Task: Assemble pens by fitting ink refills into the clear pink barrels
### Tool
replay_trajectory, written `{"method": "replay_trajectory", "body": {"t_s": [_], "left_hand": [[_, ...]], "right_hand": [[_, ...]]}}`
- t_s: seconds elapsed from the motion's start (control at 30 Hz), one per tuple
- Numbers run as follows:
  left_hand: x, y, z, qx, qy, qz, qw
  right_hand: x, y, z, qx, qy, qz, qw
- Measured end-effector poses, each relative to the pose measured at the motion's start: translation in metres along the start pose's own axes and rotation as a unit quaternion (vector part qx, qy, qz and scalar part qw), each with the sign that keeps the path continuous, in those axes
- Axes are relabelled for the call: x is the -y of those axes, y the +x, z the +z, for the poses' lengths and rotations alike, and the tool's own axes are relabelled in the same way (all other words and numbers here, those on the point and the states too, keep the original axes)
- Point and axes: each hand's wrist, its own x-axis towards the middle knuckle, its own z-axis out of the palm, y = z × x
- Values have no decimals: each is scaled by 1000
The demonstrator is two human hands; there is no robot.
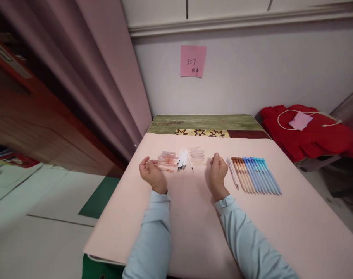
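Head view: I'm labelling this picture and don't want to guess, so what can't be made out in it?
All in the head view:
Contents of the left hand, if any: hidden by its curled fingers.
Contents of the right hand, if any: hidden by its folded fingers.
Count of the white rods: too small, and they overlap.
Count of the clear reddish pieces: see-through and overlapping.
Identity of the red item on the floor: blurred.

Curled hands (153, 175) flank slim white rods (182, 158) on a pink tabletop (193, 221), with pens (255, 174) lined up further right.

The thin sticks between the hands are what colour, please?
The thin sticks are white with dark tips, clearest in the head view.
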Motion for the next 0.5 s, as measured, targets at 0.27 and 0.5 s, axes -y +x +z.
{"method": "replay_trajectory", "body": {"t_s": [0.27,0.5], "left_hand": [[14,2,-7,29,114,12,993],[32,14,-15,17,105,-11,994]], "right_hand": [[-1,10,-5,56,-99,5,994],[2,18,-20,157,-253,-69,952]]}}
